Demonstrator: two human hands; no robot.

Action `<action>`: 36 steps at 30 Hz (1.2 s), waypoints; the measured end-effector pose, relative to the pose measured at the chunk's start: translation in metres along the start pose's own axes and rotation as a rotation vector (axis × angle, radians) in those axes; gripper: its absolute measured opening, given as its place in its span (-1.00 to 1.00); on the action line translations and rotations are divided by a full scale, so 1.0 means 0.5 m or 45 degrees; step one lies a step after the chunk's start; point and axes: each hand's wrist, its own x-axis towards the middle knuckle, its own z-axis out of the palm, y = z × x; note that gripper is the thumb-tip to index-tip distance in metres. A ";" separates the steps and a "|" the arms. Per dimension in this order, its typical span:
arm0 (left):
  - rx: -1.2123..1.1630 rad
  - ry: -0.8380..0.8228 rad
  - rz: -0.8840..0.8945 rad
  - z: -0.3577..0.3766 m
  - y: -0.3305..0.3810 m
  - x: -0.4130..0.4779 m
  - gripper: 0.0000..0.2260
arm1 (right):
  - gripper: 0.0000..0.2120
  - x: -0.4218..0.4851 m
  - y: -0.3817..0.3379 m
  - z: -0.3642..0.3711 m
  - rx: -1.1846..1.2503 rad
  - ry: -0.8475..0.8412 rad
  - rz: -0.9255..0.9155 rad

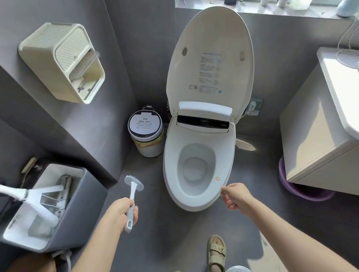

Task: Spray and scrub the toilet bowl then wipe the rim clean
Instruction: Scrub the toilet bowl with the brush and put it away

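Note:
The white toilet (205, 203) stands in the corner with its lid (207, 63) raised against the wall and its seat (170, 171) down. Water shows in the bowl (195, 165). My left hand (124, 211) grips the handle of a grey-white toilet brush (133, 187), whose head points up and away, left of the toilet and above the floor. My right hand (236, 196) is at the seat's front right edge, fingers curled, thumb and forefinger pinching that edge.
A small lidded waste bin (146, 133) stands left of the toilet. A grey mop bucket (48, 221) with a mop sits at the left. A vanity cabinet (324, 130) is on the right with a purple basin (304, 192) under it. My sandalled feet (215, 259) are on the grey floor.

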 end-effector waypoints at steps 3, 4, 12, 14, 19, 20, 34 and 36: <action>0.001 0.009 0.005 -0.001 0.000 -0.003 -0.78 | -0.80 -0.003 -0.001 -0.001 -0.004 -0.008 -0.002; 0.000 0.011 0.006 0.000 -0.001 -0.004 -0.78 | -0.80 -0.004 -0.002 -0.001 -0.008 -0.007 -0.005; 0.002 0.020 -0.009 -0.002 -0.007 0.005 -0.80 | -0.84 -0.014 -0.003 -0.003 -0.038 -0.002 -0.020; 0.003 0.013 -0.015 -0.003 -0.009 0.009 -0.81 | -0.83 -0.015 -0.001 -0.004 -0.038 -0.002 -0.024; 0.007 0.009 -0.026 -0.003 -0.011 0.014 -0.80 | -0.84 -0.016 0.005 -0.008 -0.021 -0.004 -0.023; 0.008 0.011 -0.029 -0.003 -0.012 0.013 -0.80 | -0.84 -0.016 0.005 -0.009 -0.017 -0.001 -0.024; -0.001 0.032 0.008 -0.003 -0.018 0.006 -0.81 | -0.75 -0.010 0.010 -0.008 0.045 -0.018 0.006; 0.000 0.038 0.003 -0.004 -0.018 0.007 -0.80 | -0.75 -0.008 0.011 -0.007 0.045 -0.020 0.009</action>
